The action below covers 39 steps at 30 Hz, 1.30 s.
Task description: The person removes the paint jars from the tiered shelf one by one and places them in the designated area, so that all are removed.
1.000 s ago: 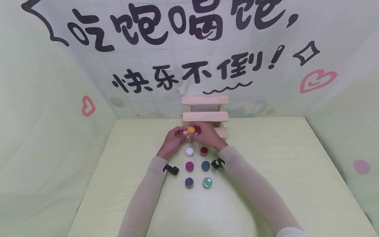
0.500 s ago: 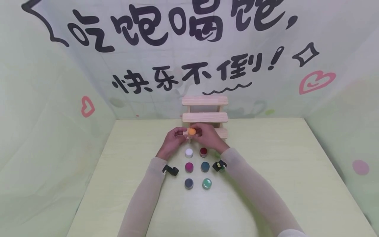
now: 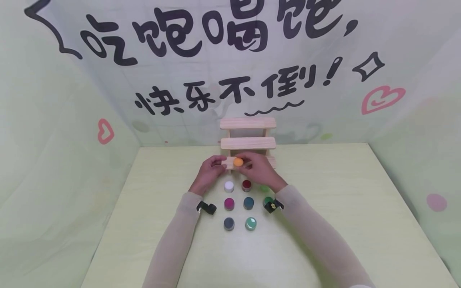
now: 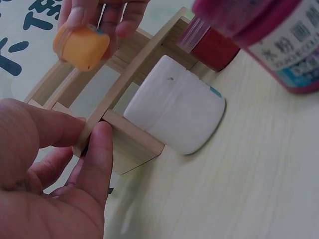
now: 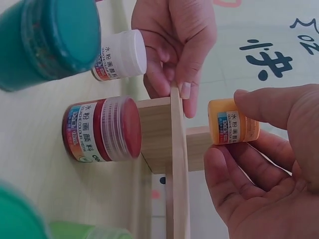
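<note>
My right hand (image 3: pixel 259 170) pinches a small orange gouache paint jar (image 5: pixel 232 122) between thumb and fingers. In the head view the jar appears over the lowest board of a stepped wooden rack (image 3: pixel 248 143); the right wrist view shows it apart from the wood. At that board's left end, my left hand (image 3: pixel 210 173) grips the wood, thumb on one side and fingers on the other (image 4: pixel 97 164). In front of the rack stand a white paint jar (image 4: pixel 174 104) and a dark red paint jar (image 5: pixel 102 129).
Nearer me on the table (image 3: pixel 144 240) stand more paint jars: magenta (image 3: pixel 229 204), blue (image 3: pixel 248 203), dark blue (image 3: pixel 229 224), mint green (image 3: pixel 251 223), and green (image 3: pixel 268 201) beside my right wrist. A printed cloth (image 3: pixel 187 132) hangs behind the rack.
My right hand has shifted slightly right along the lowest board with the orange paint jar. My left hand keeps its grip on the rack's end. The head view has drifted a little.
</note>
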### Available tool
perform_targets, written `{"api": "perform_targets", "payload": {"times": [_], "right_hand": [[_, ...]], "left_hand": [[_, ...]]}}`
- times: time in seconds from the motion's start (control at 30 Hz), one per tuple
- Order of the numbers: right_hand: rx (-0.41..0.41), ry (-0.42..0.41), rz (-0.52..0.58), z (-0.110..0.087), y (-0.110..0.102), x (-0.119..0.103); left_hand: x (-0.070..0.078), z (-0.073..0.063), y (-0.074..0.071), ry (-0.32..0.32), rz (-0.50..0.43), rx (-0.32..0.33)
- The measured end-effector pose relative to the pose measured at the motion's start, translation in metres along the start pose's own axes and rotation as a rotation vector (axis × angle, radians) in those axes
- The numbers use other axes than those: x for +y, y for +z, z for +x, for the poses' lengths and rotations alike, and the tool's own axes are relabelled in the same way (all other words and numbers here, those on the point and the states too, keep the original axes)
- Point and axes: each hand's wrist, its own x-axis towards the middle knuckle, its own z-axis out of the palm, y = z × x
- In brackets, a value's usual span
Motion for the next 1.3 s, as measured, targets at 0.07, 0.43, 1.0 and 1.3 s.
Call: {"api": "perform_targets", "payload": {"times": [0.07, 0.43, 1.0, 1.3], "right_hand": [[0.005, -0.01, 0.006, -0.003, -0.002, 0.0], [0.026, -0.019, 0.034, -0.021, -0.01, 0.005], [0.079, -0.05, 0.044, -0.052, -0.023, 0.012], [0.082, -0.101, 0.002, -0.069, -0.028, 0.016]], "left_hand": [[0.0, 0.0, 0.0, 0.004, -0.005, -0.002], [0.0, -0.003, 0.001, 0.007, 0.02, 0.009], [0.0, -0.003, 0.004, 0.026, -0.002, 0.015], [0.001, -0.006, 0.006, 0.048, -0.019, 0.006]]}}
